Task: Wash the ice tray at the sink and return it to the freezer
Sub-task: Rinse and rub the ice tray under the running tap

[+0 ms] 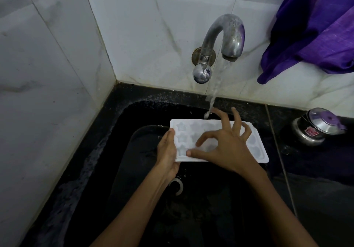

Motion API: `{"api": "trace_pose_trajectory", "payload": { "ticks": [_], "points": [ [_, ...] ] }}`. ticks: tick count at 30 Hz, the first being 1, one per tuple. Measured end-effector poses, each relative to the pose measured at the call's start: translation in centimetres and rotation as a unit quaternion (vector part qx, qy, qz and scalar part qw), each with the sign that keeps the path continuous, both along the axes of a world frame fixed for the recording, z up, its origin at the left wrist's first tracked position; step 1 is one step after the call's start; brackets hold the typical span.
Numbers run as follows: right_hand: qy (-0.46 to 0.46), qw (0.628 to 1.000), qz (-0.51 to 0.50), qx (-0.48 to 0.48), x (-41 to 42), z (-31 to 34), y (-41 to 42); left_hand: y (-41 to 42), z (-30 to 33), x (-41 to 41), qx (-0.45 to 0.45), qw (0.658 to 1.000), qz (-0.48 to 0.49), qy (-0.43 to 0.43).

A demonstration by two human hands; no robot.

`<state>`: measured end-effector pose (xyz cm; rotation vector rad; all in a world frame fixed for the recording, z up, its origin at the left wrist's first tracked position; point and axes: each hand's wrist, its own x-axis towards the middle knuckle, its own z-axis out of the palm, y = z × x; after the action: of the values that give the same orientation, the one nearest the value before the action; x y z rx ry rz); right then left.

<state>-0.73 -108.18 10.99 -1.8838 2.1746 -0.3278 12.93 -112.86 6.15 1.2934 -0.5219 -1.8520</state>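
Sink [107,151]: a deep black basin set in a corner of pale marbled wall tiles; its drain ring [177,186] shows below the hands.
Cloth [314,26]: purple fabric hangs against the wall at upper right.
Tap [224,41]: a curved metal spout on the back wall, running; the stream lands at the far edge of the tray.
Ice tray [256,147]: white, with star-shaped and rounded moulds, held roughly level over the basin, cavities facing up.
Pot [316,128]: a small steel lidded pot stands on the dark counter to the right, well apart from the tray.
Left hand [167,154]: grips the tray's left short edge, thumb on top, fingers curled underneath.
Right hand [226,145]: spread over the tray's middle, fingers loosely bent, holding nothing; the fingertips seem to rub the moulds.
Step in hand: the washing itself, by my reading, with the freezer part not begun.
Next move: probably working the fingers across the remaining cavities, then tipping the tray to drain; the left grip must keep firm on wet plastic.
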Motion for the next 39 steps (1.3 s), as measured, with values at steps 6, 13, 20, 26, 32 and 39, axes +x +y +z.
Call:
{"api": "trace_pose_trajectory", "payload": {
  "ticks": [6,13,20,26,32,39],
  "points": [
    [-0.010,1.000,0.003,0.000,0.5,0.1,-2.3,0.9,-0.1,-0.6,-0.029,0.998,-0.045,-0.014],
    [0.079,0.996,0.035,-0.032,1.9,-1.7,-2.5,1.1,-0.1,-0.6,-0.037,0.998,-0.054,0.000],
    [0.062,0.997,0.009,-0.047,2.5,-1.6,-2.7,1.0,-0.4,-0.6,-0.032,0.998,-0.053,-0.001],
    [0.046,0.999,0.018,0.001,3.1,-1.5,-3.0,1.1,-0.6,-0.3,-0.014,0.998,-0.062,0.000],
    [0.058,0.997,0.027,-0.035,3.7,-2.1,-2.5,1.0,-0.7,0.1,-0.041,0.998,-0.055,0.003],
    [-0.048,0.997,0.046,0.045,1.9,-0.4,-0.9,0.7,0.0,0.0,-0.025,0.999,-0.032,0.009]
  ]
}}
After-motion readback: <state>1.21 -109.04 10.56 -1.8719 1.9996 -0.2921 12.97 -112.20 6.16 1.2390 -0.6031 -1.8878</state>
